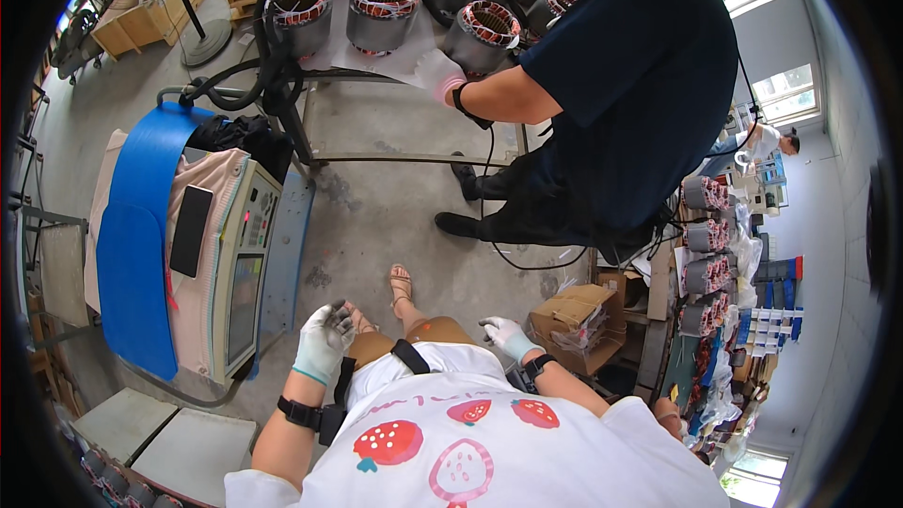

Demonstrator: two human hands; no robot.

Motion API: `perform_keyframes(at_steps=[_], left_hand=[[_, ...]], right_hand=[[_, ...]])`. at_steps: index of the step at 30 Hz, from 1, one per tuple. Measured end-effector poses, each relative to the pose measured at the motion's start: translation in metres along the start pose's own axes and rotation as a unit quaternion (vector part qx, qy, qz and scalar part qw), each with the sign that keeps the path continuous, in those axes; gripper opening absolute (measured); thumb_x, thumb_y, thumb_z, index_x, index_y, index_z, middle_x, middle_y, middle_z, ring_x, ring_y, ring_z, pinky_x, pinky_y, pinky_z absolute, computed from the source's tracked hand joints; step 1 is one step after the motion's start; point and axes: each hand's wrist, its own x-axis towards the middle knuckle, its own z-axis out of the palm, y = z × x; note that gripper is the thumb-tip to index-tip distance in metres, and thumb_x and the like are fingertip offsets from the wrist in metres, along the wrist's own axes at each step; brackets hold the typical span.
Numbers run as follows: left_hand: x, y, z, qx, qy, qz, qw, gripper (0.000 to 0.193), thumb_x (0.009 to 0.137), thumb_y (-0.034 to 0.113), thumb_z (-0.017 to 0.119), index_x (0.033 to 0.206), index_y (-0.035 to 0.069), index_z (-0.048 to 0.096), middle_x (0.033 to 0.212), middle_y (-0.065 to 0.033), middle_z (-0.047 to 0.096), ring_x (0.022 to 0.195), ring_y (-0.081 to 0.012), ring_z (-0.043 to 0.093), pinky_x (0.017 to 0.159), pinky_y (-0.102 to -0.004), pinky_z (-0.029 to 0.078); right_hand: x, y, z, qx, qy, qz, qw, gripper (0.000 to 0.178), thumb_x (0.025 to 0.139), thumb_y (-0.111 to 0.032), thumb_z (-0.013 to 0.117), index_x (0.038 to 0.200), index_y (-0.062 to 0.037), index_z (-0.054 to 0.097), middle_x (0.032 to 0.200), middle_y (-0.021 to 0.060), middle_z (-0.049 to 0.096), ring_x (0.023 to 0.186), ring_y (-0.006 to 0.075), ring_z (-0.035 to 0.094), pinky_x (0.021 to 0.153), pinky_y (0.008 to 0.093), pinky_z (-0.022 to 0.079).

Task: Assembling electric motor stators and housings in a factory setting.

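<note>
My left hand (324, 342), in a white knit glove with dark, soiled fingertips, hovers before my lap. Its fingers are loosely bent and nothing shows in them. Over on the other side of my waist is my right hand (509, 338), gloved in white too, with fingers extended and no object in it. Neither hand touches anything that I can see. Closest to my left hand is a control machine (243, 254) with a panel and screen; a black phone (192, 231) lies on its cloth cover. An open cardboard box (570, 318) stands beyond my right hand.
A co-worker in dark clothes (640, 85) stands ahead, a gloved hand (440, 75) at the edge of a table (343, 58) bearing several motor stators (383, 15). Thick black hoses (273, 66) hang at its left. More stators (707, 275) line the right side. A cable (536, 266) trails on the floor.
</note>
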Motion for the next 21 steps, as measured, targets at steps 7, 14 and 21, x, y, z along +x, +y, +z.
perform_keyframes(at_steps=[7,14,21], left_hand=[[0.0031,0.0002,-0.0052,0.013,-0.028,-0.003,1.000,0.027,0.099,0.025,0.047,0.110,0.004,0.061,0.094,-0.0057,0.064,0.079,-0.0175,0.058,0.074,-0.0337,0.049],[0.0062,-0.0013,-0.0060,0.012,-0.010,-0.013,1.000,0.027,0.099,0.025,0.047,0.109,0.004,0.061,0.094,-0.0056,0.064,0.079,-0.0174,0.058,0.074,-0.0332,0.049],[0.0081,-0.0006,-0.0038,0.018,-0.013,-0.009,1.000,0.026,0.099,0.024,0.047,0.109,0.004,0.061,0.093,-0.0055,0.064,0.079,-0.0172,0.059,0.073,-0.0334,0.050]], right_hand=[[0.0012,0.0034,0.0015,0.008,0.001,-0.009,1.000,0.037,0.097,-0.018,0.046,0.129,-0.0022,0.057,0.099,0.0123,0.068,0.084,0.0174,0.067,0.075,0.0309,0.054],[-0.0033,0.0041,0.0002,0.003,0.009,-0.010,1.000,0.036,0.097,-0.017,0.046,0.128,-0.0021,0.058,0.096,0.0119,0.069,0.083,0.0176,0.067,0.075,0.0314,0.054],[-0.0050,0.0025,0.0008,-0.018,0.012,-0.024,0.999,0.037,0.097,-0.018,0.046,0.127,-0.0018,0.059,0.096,0.0124,0.069,0.084,0.0191,0.069,0.076,0.0320,0.055]])
